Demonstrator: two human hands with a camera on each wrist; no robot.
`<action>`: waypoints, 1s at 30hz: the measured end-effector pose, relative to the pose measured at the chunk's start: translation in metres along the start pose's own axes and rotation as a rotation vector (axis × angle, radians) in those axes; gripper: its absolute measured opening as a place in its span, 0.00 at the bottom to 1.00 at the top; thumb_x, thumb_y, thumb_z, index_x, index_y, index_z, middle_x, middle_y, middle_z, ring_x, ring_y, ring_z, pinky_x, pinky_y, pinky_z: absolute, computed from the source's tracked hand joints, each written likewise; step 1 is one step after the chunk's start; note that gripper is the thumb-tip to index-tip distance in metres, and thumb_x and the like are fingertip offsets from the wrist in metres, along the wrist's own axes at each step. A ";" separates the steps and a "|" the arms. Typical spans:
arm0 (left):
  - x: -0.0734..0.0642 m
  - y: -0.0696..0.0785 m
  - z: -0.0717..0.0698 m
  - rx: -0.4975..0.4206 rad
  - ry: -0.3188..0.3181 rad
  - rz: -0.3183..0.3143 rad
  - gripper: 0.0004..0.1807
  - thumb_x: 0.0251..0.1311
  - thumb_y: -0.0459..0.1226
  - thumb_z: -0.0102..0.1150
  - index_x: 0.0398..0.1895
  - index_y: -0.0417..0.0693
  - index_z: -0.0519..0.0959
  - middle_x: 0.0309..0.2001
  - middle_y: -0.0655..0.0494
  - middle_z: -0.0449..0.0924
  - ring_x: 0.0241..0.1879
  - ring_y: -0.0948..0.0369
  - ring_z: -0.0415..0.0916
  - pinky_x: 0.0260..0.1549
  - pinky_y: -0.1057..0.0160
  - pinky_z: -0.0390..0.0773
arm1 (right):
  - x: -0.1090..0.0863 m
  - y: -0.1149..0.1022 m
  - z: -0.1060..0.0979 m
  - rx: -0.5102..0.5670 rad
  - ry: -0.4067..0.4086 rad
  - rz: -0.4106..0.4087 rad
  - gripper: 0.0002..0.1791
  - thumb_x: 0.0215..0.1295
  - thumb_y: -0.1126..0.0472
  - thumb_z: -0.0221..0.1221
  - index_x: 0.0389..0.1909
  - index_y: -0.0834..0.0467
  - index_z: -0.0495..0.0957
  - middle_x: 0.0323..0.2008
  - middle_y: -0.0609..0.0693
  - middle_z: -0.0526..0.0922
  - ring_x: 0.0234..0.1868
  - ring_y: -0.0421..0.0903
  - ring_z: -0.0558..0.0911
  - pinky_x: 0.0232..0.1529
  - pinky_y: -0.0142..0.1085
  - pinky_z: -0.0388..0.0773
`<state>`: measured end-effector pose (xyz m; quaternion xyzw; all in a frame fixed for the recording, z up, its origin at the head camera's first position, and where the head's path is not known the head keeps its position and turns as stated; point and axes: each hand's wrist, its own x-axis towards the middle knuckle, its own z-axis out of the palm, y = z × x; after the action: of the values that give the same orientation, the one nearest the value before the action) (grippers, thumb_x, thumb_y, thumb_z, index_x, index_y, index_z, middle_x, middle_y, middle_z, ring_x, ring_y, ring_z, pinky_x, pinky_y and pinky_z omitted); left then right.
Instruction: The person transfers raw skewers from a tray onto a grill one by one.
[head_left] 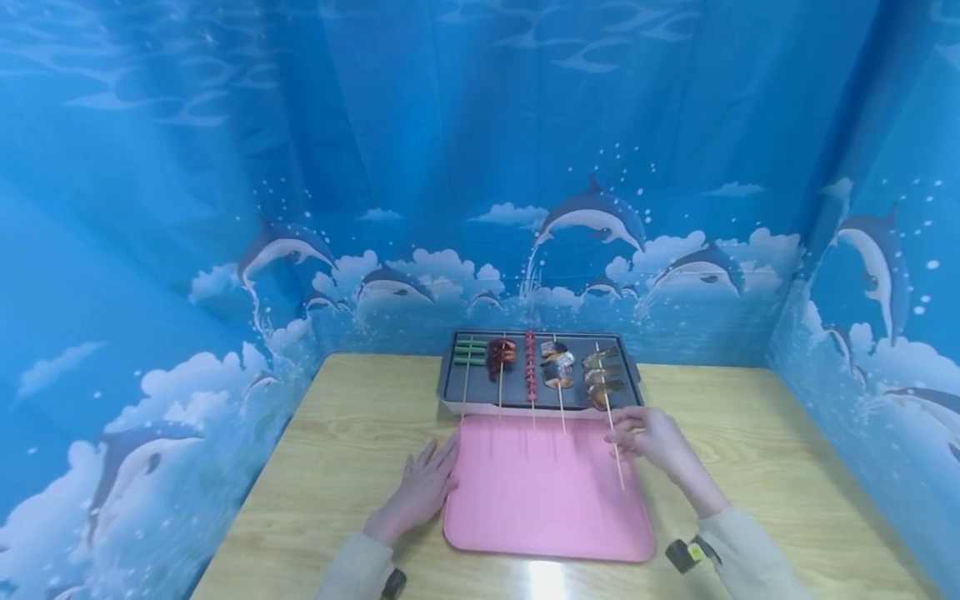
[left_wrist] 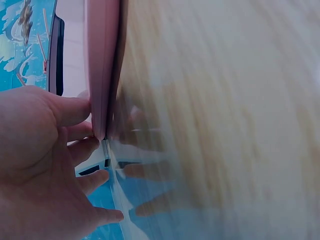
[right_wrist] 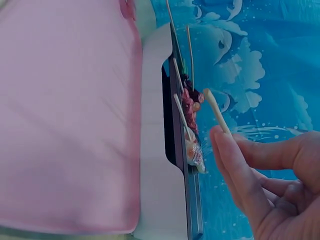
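Observation:
My right hand (head_left: 654, 437) pinches the wooden stick (right_wrist: 217, 112) of a skewer between thumb and fingers. Grey-brown, shrimp-like pieces (head_left: 603, 385) are threaded on that skewer, at the right end of a dark rectangular grill pan (head_left: 516, 400). The lower end of the stick reaches over a pink tray (head_left: 551, 508) in front of the pan. At the tray's left edge rests my left hand (head_left: 422, 487), its fingers spread. Seen from the left wrist, thumb and fingertips touch the tray's rim (left_wrist: 102, 65).
More skewers lie across the pan: green sticks (head_left: 470, 352), dark red pieces (head_left: 502, 357), a row of red beads (head_left: 531, 367) and silvery fish-like slices (head_left: 557, 367). Their sticks jut over the pan's front. A blue dolphin-print curtain (head_left: 450, 167) surrounds the wooden table (head_left: 300, 500).

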<state>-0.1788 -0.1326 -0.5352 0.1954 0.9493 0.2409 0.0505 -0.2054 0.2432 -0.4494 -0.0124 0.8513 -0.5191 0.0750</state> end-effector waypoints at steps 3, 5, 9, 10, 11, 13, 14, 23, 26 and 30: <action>0.000 0.002 -0.002 -0.002 -0.008 -0.011 0.30 0.77 0.37 0.46 0.77 0.34 0.57 0.79 0.41 0.53 0.76 0.33 0.46 0.68 0.22 0.42 | 0.011 -0.003 -0.002 -0.018 0.008 0.007 0.22 0.64 0.71 0.64 0.55 0.79 0.73 0.34 0.63 0.87 0.28 0.52 0.89 0.34 0.44 0.89; 0.001 0.002 -0.002 0.003 -0.013 -0.017 0.30 0.77 0.38 0.45 0.77 0.35 0.57 0.79 0.41 0.52 0.76 0.33 0.45 0.68 0.22 0.42 | 0.019 -0.004 -0.003 -0.034 0.012 0.006 0.20 0.66 0.71 0.63 0.55 0.79 0.74 0.34 0.63 0.87 0.28 0.51 0.89 0.35 0.45 0.89; 0.001 0.002 -0.002 0.012 -0.014 -0.018 0.30 0.77 0.39 0.46 0.77 0.36 0.57 0.79 0.42 0.52 0.76 0.34 0.45 0.68 0.22 0.43 | 0.031 -0.003 -0.003 -0.058 0.019 0.026 0.18 0.67 0.70 0.62 0.53 0.78 0.76 0.36 0.66 0.87 0.27 0.49 0.89 0.37 0.46 0.88; 0.001 0.002 -0.002 0.017 -0.013 -0.016 0.30 0.77 0.39 0.46 0.77 0.36 0.57 0.79 0.42 0.52 0.76 0.34 0.46 0.67 0.22 0.43 | 0.034 -0.003 -0.003 -0.066 0.021 0.031 0.18 0.66 0.70 0.62 0.53 0.77 0.76 0.37 0.66 0.87 0.28 0.49 0.88 0.38 0.46 0.88; 0.001 0.002 -0.002 0.019 -0.013 -0.013 0.30 0.77 0.39 0.46 0.77 0.35 0.57 0.79 0.42 0.53 0.76 0.34 0.46 0.67 0.22 0.44 | 0.038 -0.002 -0.002 -0.075 0.025 0.039 0.18 0.66 0.70 0.63 0.53 0.77 0.76 0.37 0.67 0.87 0.28 0.49 0.88 0.38 0.47 0.88; 0.000 0.003 -0.003 0.025 -0.013 -0.012 0.30 0.77 0.39 0.47 0.77 0.36 0.58 0.79 0.42 0.53 0.76 0.34 0.47 0.67 0.22 0.44 | 0.045 0.000 -0.002 -0.085 0.036 0.056 0.18 0.65 0.70 0.63 0.52 0.77 0.77 0.38 0.66 0.87 0.29 0.48 0.88 0.39 0.46 0.88; 0.001 0.003 -0.003 0.026 -0.015 -0.012 0.30 0.77 0.39 0.47 0.77 0.36 0.58 0.79 0.42 0.53 0.76 0.34 0.47 0.67 0.22 0.45 | 0.049 0.002 -0.002 -0.089 0.043 0.064 0.18 0.64 0.70 0.64 0.52 0.77 0.78 0.37 0.65 0.88 0.29 0.47 0.88 0.39 0.46 0.88; 0.001 0.001 -0.002 0.028 -0.022 -0.021 0.31 0.77 0.40 0.45 0.78 0.37 0.57 0.80 0.44 0.52 0.77 0.35 0.45 0.69 0.23 0.43 | 0.075 0.008 -0.006 -0.043 0.002 0.095 0.17 0.66 0.71 0.61 0.51 0.79 0.77 0.34 0.63 0.88 0.24 0.40 0.86 0.40 0.47 0.88; 0.001 0.000 -0.001 0.026 -0.020 -0.022 0.31 0.77 0.40 0.45 0.78 0.37 0.57 0.79 0.44 0.52 0.77 0.35 0.45 0.69 0.23 0.43 | 0.079 0.007 -0.008 -0.054 -0.002 0.118 0.16 0.66 0.70 0.62 0.50 0.78 0.78 0.32 0.60 0.89 0.23 0.40 0.85 0.39 0.46 0.89; 0.001 0.000 0.000 0.027 -0.017 -0.017 0.30 0.77 0.40 0.46 0.77 0.36 0.58 0.79 0.43 0.53 0.77 0.35 0.46 0.68 0.23 0.43 | 0.082 0.007 -0.008 -0.054 -0.007 0.134 0.16 0.66 0.71 0.62 0.50 0.78 0.78 0.31 0.60 0.88 0.24 0.41 0.85 0.37 0.44 0.89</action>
<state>-0.1794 -0.1323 -0.5351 0.1899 0.9537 0.2260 0.0580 -0.2866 0.2456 -0.4617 0.0407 0.8636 -0.4898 0.1123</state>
